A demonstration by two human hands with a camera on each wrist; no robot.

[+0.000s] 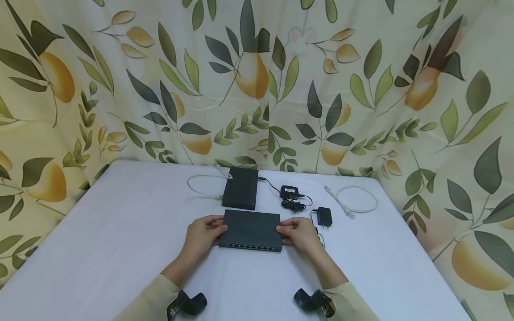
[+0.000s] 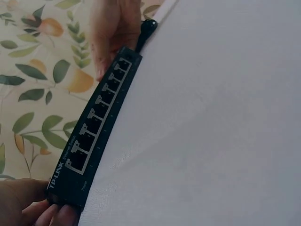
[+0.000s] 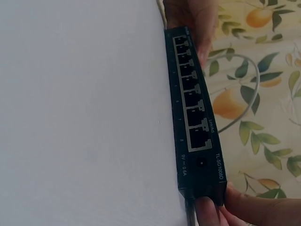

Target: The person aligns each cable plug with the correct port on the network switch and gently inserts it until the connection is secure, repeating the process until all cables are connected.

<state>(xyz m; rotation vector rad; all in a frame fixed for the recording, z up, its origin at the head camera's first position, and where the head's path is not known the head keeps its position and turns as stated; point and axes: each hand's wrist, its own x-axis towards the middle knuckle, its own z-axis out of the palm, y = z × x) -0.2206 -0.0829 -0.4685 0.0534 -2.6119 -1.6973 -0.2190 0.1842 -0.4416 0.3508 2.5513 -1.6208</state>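
A black Ethernet switch (image 1: 252,229) lies flat at the middle of the white table, its row of ports toward me. My left hand (image 1: 204,235) grips its left end, thumb on top and fingers below. At the right end my right hand (image 1: 302,234) pinches it the same way. TP-LINK lettering shows on the switch (image 2: 101,120) in the left wrist view. Its ports and the power socket look unfilled on the switch (image 3: 194,108) in the right wrist view. Just behind stands a second black box (image 1: 241,188), with a white network cable (image 1: 201,175) at its left side.
From the second box a cord runs right to a black power adapter (image 1: 289,192) with bundled cable. Another adapter with prongs (image 1: 324,217) lies nearer, its cord passing behind my right hand. A loose white cable (image 1: 363,211) is coiled farther right. Patterned curtain (image 1: 257,111) hangs behind the table.
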